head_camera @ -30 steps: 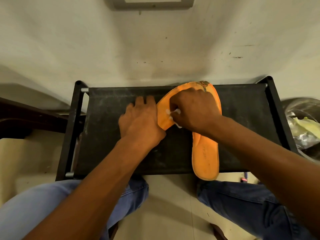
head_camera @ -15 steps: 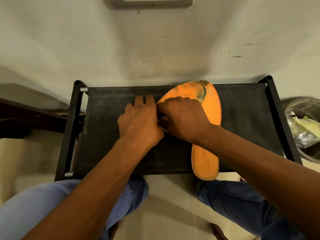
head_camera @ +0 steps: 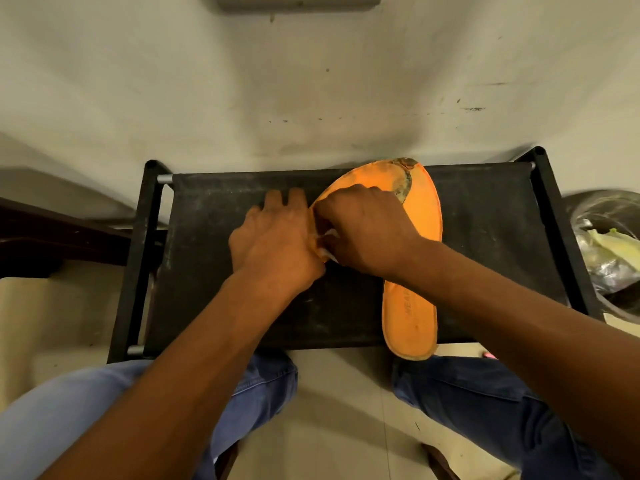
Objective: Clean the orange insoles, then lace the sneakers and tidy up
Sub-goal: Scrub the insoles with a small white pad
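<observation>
An orange insole (head_camera: 412, 306) lies lengthwise on the black fabric top of a low rack (head_camera: 214, 296), heel hanging over the near edge, toe at the far edge with a dark dirty patch (head_camera: 403, 181). My left hand (head_camera: 273, 244) lies flat on the rack and pins the insole's left edge. Over the forefoot, my right hand (head_camera: 367, 230) is closed around a small white wipe (head_camera: 327, 237), pressing it against the same edge beside my left hand. No sneakers or laces are in view.
The rack stands against a stained pale wall (head_camera: 311, 81). A bin lined with a clear bag holding rubbish (head_camera: 613, 251) is at the right. Dark furniture (head_camera: 52, 237) sits at the left. My knees in blue jeans are below the rack, over a tiled floor.
My right hand slid left from the insole's forefoot to its left edge, uncovering the dirty toe patch. The left hand stayed in place.
</observation>
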